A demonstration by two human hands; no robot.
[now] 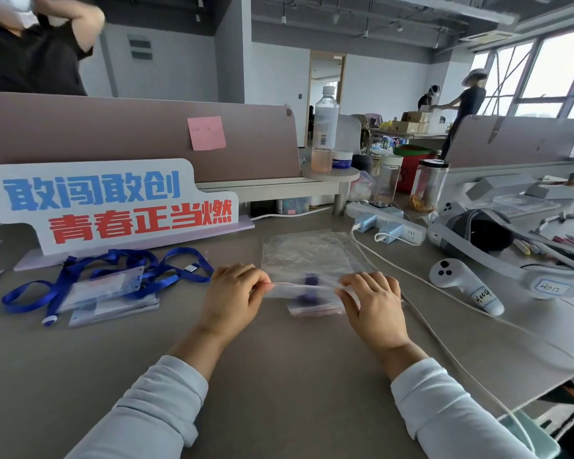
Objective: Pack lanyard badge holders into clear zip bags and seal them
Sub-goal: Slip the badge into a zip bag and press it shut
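A clear zip bag (307,256) with a red seal line lies on the grey desk, its mouth toward me. My left hand (237,291) pinches the left end of the mouth and my right hand (371,299) pinches the right end. A dark blue piece shows through the plastic between my hands. Another clear bag (315,309) with a red strip lies underneath, nearer to me. Left of my hands sits a pile of badge holders (108,294) with tangled blue lanyards (140,265).
A white sign (106,202) with blue and red lettering stands behind the lanyards. A power strip (386,220), a white cable (444,339), a white controller (466,283) and a headset (497,240) lie to the right. Bottles and jars stand at the back. Other people are in the room.
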